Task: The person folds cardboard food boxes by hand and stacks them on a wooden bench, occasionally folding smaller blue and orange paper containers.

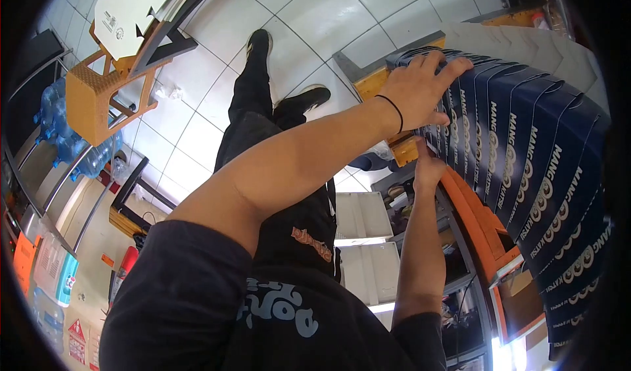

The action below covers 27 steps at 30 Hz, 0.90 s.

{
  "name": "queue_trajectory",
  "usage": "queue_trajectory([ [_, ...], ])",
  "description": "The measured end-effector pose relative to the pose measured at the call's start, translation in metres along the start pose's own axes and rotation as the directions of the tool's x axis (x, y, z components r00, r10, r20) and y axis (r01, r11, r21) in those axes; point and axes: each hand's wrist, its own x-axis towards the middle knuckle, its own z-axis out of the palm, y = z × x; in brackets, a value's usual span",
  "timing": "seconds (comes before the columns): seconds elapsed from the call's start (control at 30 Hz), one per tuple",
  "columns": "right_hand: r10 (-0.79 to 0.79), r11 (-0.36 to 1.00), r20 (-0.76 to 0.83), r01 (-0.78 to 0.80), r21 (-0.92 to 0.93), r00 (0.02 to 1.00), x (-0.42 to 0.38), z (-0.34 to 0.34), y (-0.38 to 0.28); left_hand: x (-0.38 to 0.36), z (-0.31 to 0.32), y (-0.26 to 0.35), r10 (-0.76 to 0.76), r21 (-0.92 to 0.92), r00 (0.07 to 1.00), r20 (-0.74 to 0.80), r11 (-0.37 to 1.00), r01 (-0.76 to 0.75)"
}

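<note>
In the head view, one fanned stack of glossy, dark blue printed sheets [526, 154] is filling the 3 o'clock side, showing pale "MANG" and "KATSU" lettering with rings; overlap is hiding an exact sheet count. One pale grey stack [536, 50] is lying at 2 o'clock. Two hands are touching the blue stack's inner end: the left hand [420, 88] at 2 o'clock, its grip partly open over the edge; the right hand [430, 168] at 3 o'clock, its grip's opening impossible to tell.
</note>
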Motion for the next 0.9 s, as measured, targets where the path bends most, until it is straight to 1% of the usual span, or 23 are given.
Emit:
queue_trajectory([
  [0.07,0.179,0.984,0.079,-0.179,-0.003,0.981,-0.004,0.003,-0.012,0.0,-0.001,0.001,-0.005,-0.01,1.0,0.013,1.0,0.005],
  [0.17,-0.103,0.99,0.002,0.102,0.1,0.995,0.001,0.012,-0.002,0.001,-0.002,0.002,-0.012,-0.014,1.0,0.014,1.0,0.012],
  [0.27,-0.129,0.988,0.047,0.125,0.086,0.991,0.014,0.009,0.023,0.001,-0.001,0.0,-0.005,-0.033,1.0,0.009,0.999,0.005],
  [0.37,-0.226,0.961,0.039,0.229,-0.152,0.973,0.019,0.008,0.03,0.002,-0.001,-0.001,0.006,-0.023,1.0,-0.005,1.0,-0.006],
  [0.47,-0.386,0.921,0.001,0.386,-0.056,0.922,0.026,0.014,0.033,0.001,-0.001,0.0,0.004,-0.031,1.0,-0.001,1.0,-0.004],
  [0.57,-0.411,0.861,-0.007,0.386,-0.331,0.912,0.026,0.014,0.033,0.001,-0.001,-0.001,0.007,-0.031,1.0,-0.004,0.999,-0.007],
  [0.67,-0.276,0.956,0.041,0.279,-0.09,0.96,0.021,0.015,0.036,0.001,-0.001,-0.001,0.007,-0.013,1.0,0.01,1.0,-0.007],
  [0.73,-0.023,0.994,-0.029,0.026,0.103,0.999,0.001,0.014,0.029,0.002,-0.003,-0.001,0.026,-0.025,0.999,0.019,0.999,-0.026],
  [0.8,0.115,0.935,-0.169,-0.05,0.351,0.979,-0.045,0.008,-0.001,0.002,-0.007,-0.001,0.038,-0.028,0.999,0.032,0.999,-0.037],
  [0.83,0.134,0.877,-0.285,0.02,0.48,0.949,-0.076,-0.007,-0.03,0.002,-0.006,0.0,0.038,-0.026,0.999,0.031,0.999,-0.038],
  [0.87,-0.022,0.948,-0.328,0.124,0.294,0.945,-0.099,-0.049,-0.045,0.002,-0.006,-0.001,0.039,-0.03,0.999,0.03,0.999,-0.038],
  [0.9,-0.284,0.93,-0.473,0.36,0.076,0.834,-0.12,-0.089,-0.063,0.002,-0.004,-0.002,0.05,-0.028,0.998,0.026,0.998,-0.049],
])
